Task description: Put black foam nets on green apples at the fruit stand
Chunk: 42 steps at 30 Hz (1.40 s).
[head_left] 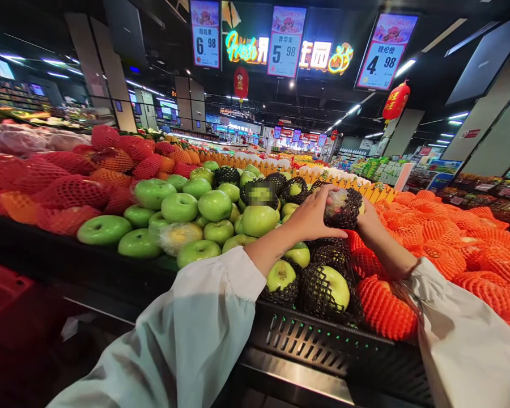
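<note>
Both my hands are raised over a supermarket fruit stand and hold one apple wrapped in a black foam net (343, 207). My left hand (312, 218) grips its left side with fingers curled over the top. My right hand (370, 220) holds its right side, mostly hidden behind the net. Below the hands lie more green apples in black nets (328, 289). Bare green apples (179, 207) are piled to the left.
Fruit in red foam nets (68, 190) fills the far left, fruit in orange nets (446, 238) the right. A black slotted crate edge (318, 340) fronts the display. Price signs (285, 41) hang overhead. A red bin (4, 294) sits low left.
</note>
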### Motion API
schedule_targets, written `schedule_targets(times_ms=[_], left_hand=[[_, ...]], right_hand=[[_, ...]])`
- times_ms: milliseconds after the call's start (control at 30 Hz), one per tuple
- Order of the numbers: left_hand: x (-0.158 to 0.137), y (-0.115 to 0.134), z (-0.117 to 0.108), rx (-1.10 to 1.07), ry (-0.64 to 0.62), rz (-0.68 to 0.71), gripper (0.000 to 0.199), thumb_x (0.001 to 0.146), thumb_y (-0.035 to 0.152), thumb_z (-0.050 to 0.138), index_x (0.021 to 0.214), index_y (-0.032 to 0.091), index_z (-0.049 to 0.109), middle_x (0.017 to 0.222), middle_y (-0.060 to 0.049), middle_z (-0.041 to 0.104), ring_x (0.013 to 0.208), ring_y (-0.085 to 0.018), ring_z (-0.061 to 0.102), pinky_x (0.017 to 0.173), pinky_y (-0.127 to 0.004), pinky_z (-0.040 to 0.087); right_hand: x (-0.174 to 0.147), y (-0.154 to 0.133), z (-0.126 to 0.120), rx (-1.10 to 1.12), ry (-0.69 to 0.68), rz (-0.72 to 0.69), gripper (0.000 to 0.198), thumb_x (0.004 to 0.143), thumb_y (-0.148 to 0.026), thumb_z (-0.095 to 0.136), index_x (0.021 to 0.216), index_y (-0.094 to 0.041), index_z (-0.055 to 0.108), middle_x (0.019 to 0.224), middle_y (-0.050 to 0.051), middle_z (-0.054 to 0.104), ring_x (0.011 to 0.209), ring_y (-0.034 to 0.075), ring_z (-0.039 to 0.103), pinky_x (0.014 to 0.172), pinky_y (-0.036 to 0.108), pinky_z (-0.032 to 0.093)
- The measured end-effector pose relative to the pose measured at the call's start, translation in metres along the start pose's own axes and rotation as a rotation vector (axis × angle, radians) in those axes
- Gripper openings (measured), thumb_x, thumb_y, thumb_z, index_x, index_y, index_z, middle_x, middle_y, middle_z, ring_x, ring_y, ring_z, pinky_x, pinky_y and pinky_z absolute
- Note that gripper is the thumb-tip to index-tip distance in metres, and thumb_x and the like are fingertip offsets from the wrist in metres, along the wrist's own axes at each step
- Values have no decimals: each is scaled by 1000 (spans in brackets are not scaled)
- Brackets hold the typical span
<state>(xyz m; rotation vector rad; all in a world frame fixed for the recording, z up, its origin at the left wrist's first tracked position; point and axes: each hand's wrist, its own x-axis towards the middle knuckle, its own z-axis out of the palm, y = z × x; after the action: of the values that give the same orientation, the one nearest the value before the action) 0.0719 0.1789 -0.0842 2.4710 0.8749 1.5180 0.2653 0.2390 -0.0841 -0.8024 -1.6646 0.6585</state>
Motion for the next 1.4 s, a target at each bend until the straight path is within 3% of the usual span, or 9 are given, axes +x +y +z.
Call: schedule_targets(times_ms=[100,200,367,567,800,1000,1200,1300,1400], left_hand=[[-2,-3,4,93,44,9,114,55,39,96,147,20,30,145,-18,36,142,-36,37,121,-54,32],[-3,-9,8,79,-40,-27,117,58,32,93,153,22,24,151,-17,28,144,-38,36,122,-54,31],[-3,-13,8,13,-91,-77,99,68,28,83,151,22,30,149,-15,39,132,-35,52,115,-47,43],[-4,-8,5,20,-140,-182,109,63,30,89,154,20,30,149,-18,40,133,-35,52,115,-44,42],[-1,-4,4,54,-164,-213,96,60,23,89,144,12,43,135,-16,51,123,-30,56,108,-39,45],[0,-1,3,34,-22,-280,96,58,28,93,139,10,47,130,-15,53,117,-30,57,104,-39,46],[2,1,3,-10,42,-393,94,58,25,94,138,12,46,131,-16,56,120,-30,57,105,-39,46],[3,0,3,-8,32,-311,96,55,20,94,139,12,47,133,-16,54,121,-29,57,107,-38,45],[2,-3,4,-25,-33,-164,98,57,21,94,142,12,46,136,-16,53,124,-28,56,111,-38,43]], right_hand=[[-4,-7,3,55,-35,81,91,39,-36,94,121,-22,56,128,10,64,106,26,66,102,46,57],[-9,-14,6,41,-135,89,93,38,-34,95,121,-21,54,129,11,64,109,27,65,108,48,54],[-12,-15,7,-3,-231,124,100,39,-36,95,127,-21,51,131,10,62,112,27,63,117,51,44],[-16,-17,8,19,-321,150,102,38,-38,94,125,-20,43,133,12,58,118,26,61,120,50,42],[-14,-2,0,37,-300,168,103,43,-34,91,125,-27,30,139,12,51,118,24,60,92,36,60],[-20,-15,-2,194,-254,299,86,55,-45,81,132,-32,43,144,5,50,86,14,60,60,27,54],[-21,-29,-2,318,-292,325,79,65,-59,58,136,-25,53,127,10,64,88,24,65,64,39,56],[-21,-28,0,266,-327,219,88,70,-66,64,148,-32,42,143,7,56,103,25,67,75,42,60],[-19,-26,4,164,-316,111,100,59,-54,85,146,-30,43,145,7,54,118,25,64,99,44,58]])
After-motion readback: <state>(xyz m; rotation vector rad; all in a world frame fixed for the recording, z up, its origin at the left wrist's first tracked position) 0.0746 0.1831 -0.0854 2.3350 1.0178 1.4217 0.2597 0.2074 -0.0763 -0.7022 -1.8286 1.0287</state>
